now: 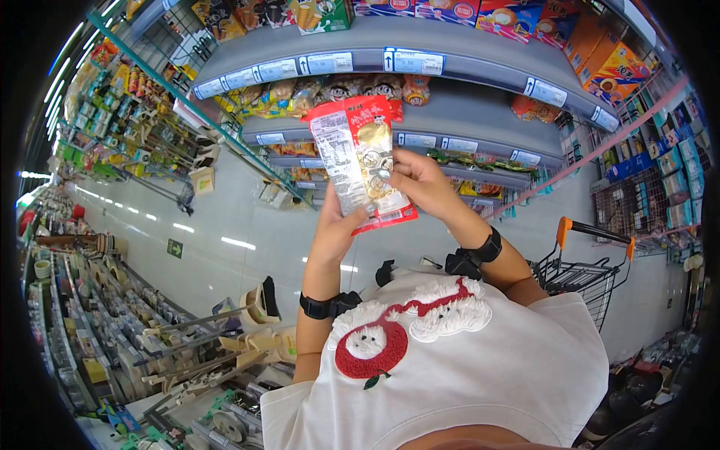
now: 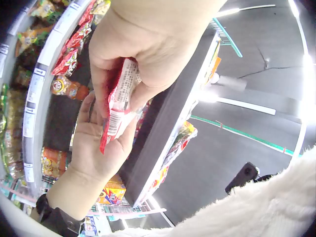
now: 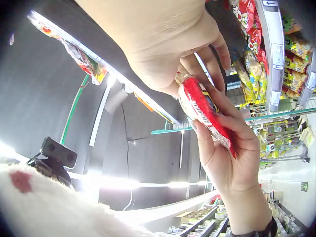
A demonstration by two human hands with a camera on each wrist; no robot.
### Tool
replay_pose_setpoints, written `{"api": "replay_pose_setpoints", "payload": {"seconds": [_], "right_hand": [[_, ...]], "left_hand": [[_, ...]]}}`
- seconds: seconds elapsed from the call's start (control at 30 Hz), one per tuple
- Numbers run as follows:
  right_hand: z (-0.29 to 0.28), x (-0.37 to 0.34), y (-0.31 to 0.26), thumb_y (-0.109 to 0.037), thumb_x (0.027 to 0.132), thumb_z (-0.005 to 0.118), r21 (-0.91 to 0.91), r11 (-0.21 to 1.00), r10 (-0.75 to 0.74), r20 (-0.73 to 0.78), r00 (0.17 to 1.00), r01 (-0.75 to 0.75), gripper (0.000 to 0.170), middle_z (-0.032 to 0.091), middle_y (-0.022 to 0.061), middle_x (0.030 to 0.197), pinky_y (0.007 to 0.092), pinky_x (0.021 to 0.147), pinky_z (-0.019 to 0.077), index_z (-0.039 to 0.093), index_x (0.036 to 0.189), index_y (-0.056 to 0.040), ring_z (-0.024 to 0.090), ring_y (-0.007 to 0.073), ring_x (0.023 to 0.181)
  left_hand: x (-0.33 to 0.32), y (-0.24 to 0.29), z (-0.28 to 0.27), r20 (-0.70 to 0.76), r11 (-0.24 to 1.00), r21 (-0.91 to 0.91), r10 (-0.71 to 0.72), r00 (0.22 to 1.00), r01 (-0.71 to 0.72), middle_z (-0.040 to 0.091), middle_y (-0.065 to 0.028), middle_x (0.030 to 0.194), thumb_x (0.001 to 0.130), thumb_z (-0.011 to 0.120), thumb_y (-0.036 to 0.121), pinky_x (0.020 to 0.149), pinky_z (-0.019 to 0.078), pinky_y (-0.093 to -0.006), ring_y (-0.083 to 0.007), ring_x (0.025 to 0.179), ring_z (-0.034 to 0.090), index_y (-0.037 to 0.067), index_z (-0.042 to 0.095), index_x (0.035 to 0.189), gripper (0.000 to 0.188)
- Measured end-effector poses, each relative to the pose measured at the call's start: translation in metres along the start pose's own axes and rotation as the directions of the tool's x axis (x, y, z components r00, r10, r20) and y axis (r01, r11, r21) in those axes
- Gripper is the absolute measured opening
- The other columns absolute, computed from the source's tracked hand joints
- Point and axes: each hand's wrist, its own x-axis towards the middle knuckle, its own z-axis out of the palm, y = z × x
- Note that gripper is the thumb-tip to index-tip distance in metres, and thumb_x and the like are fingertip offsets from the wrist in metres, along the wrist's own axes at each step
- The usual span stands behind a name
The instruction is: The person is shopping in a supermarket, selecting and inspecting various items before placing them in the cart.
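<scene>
Overhead and all around, this is a shop aisle: a glossy pale tiled floor (image 1: 240, 199) with a green floor sign (image 1: 175, 248) set into it, and a grey tiered shelf (image 1: 457, 39) in front of the person, edged with price labels (image 1: 414, 61). Mops and brooms (image 1: 262, 304) crowd the lower left, and a black wire shopping cart (image 1: 581, 277) with an orange handle stands to the right. Along the upper shelf, printed boxes (image 1: 510, 19) sit side by side, with more orange boxes (image 1: 611, 73) at the right end; the tier below carries bagged snacks (image 1: 281, 99). Out in front of this shelf, raised above the floor, is a red and white packet (image 1: 346, 165), its back panel dense with small print, with pictures of food beside it; what lies inside I cannot tell. Both hands hold it: the left grip (image 1: 334, 227) is closed on the lower left edge, thumb over the printed face, while the right grip (image 1: 426, 182) pinches the right edge, its thumb also on that face. Black straps (image 1: 491, 244) circle both wrists, below which spreads a white shirt (image 1: 480, 367) with a fluffy red and white design
</scene>
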Motion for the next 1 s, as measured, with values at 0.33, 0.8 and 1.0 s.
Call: {"api": "replay_pose_setpoints", "payload": {"seconds": [0.33, 0.8, 1.0], "right_hand": [[-0.009, 0.001, 0.017, -0.013, 0.089, 0.051, 0.02, 0.998, 0.057, 0.011, 0.998, -0.057, 0.032, 0.064, 0.0106, 0.091, 0.0255, 0.071, 0.0472, 0.05, 0.115, 0.0051, 0.058, 0.0098, 0.081], [-0.032, -0.003, 0.089, -0.047, 0.08, 0.059, 0.633, 0.674, -0.071, 0.569, 0.819, -0.381, 0.079, 0.043, 0.0175, 0.13, 0.0438, 0.102, 0.0331, 0.028, 0.136, -0.0013, 0.042, 0.0281, 0.121], [-0.051, -0.017, 0.081, -0.041, 0.084, 0.056, 0.589, 0.724, -0.065, 0.577, 0.814, -0.359, 0.057, 0.053, 0.0197, 0.117, 0.0427, 0.095, 0.0402, 0.044, 0.121, 0.0004, 0.051, 0.0306, 0.111]], "left_hand": [[0.003, -0.009, -0.005, -0.006, 1.0, 0.002, -0.025, 1.0, 0.025, 0.047, -0.0098, 0.126, 0.078, 0.064, 0.001, 0.094, 0.0406, -0.0352, -0.0196, 0.113, 0.049, 0.005, 0.026, 0.134, 0.068], [-0.011, -0.119, -0.047, 0.568, 0.657, -0.539, -0.179, 0.803, 0.527, 0.052, -0.017, 0.12, 0.07, 0.07, 0.011, 0.084, 0.0478, -0.0417, -0.0293, 0.103, 0.057, 0.001, 0.034, 0.131, 0.072], [-0.008, -0.141, -0.036, 0.639, 0.472, -0.587, -0.23, 0.734, 0.658, 0.054, -0.0173, 0.115, 0.069, 0.07, 0.014, 0.078, 0.05, -0.0413, -0.0297, 0.096, 0.058, 0.001, 0.037, 0.128, 0.068]]}}
